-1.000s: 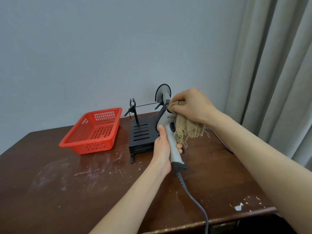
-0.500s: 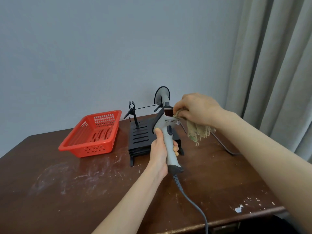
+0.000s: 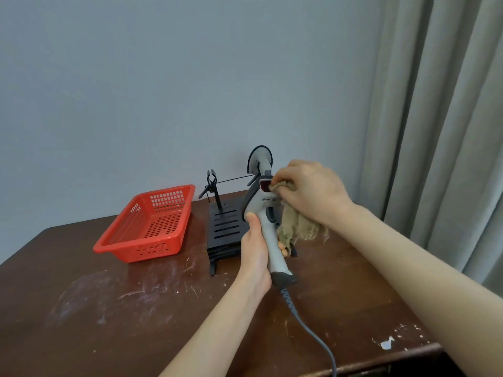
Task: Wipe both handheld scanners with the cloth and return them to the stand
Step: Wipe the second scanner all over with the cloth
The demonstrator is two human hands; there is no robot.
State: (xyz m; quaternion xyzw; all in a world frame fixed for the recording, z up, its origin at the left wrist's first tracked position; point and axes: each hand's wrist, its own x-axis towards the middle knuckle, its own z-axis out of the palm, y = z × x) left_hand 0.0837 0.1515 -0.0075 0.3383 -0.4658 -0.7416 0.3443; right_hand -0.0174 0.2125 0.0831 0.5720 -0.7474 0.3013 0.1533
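Head view, the only view supplied.

The left hand (image 3: 254,248) grips the handle of a grey corded scanner (image 3: 273,257), thumb up along its near side and fingers wrapped round the far side. The scanner is held upright above the table (image 3: 136,322), in front of the black slotted stand (image 3: 226,227), with its dark red scan window (image 3: 264,184) turned toward the camera. Its grey cable (image 3: 307,327) runs from the dark base of the handle down over the table's near edge.

The right hand (image 3: 310,191) is closed round a frayed tan cloth (image 3: 299,227) — the bunched end is pressed against the scan window, and the loose end hangs beside the trigger, partly covering the left fingertips.

A second scanner (image 3: 260,159) stands upright at the far right of the stand, its rounded head showing above the held unit. How it is seated cannot be told — the held scanner and right hand hide its lower part. A black clip post (image 3: 213,186) rises from the stand's far left, and a thin rod runs from it toward the second scanner.

A red perforated basket (image 3: 152,250) sits on the table just left of the stand, apart from it. The dark wood tabletop shows pale scuffs and chipped paint. Behind it is a grey wall (image 3: 163,77), with a grey curtain (image 3: 441,131) at right.
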